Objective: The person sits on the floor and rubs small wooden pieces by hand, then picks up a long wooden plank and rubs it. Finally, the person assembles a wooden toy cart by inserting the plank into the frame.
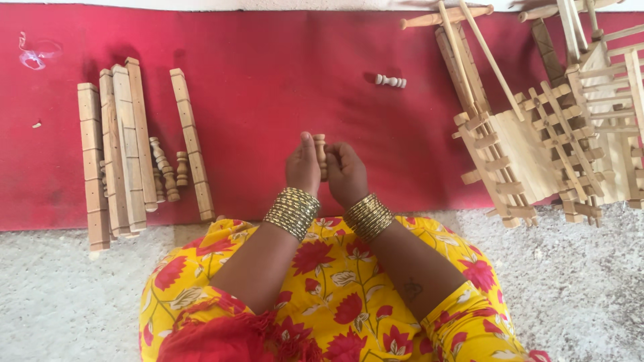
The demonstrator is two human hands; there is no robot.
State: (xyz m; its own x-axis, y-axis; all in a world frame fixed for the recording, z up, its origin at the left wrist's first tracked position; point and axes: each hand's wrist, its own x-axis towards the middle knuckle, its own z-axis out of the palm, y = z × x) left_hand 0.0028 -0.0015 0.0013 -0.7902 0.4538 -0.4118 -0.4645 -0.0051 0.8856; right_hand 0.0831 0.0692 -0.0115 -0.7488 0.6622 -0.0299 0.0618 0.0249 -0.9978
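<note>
Hands meet over a red mat point(268, 100) as you sit cross-legged on the floor, your yellow flowered dress point(335, 302) filling the bottom of the view. Your left hand point(304, 165) and right hand point(347, 173) are pressed close together, fingers curled, gripping between them a small turned wooden peg point(320, 151) that stands upright, its rounded top poking above your fingertips. Stacks of gold bangles point(292, 212) circle both wrists.

Off to your left on the mat lies a row of long notched wooden slats point(114, 147), side by side and roughly parallel, their near ends reaching past the mat's edge onto the pale carpet point(67, 295). One more slat point(192, 144) lies just apart from that bundle, and between them rest a few turned wooden spindles point(164, 167).

Ahead of your hands, well apart from them, a single pale spindle point(390, 81) lies on its side on the mat. To your right stands a cluster of assembled wooden lattice frames point(530, 151), tilted and overlapping, with long thin sticks point(469, 47) leaning across them. Further frames point(614, 100) crowd the upper right corner, partly cut off by the edge of the view.
</note>
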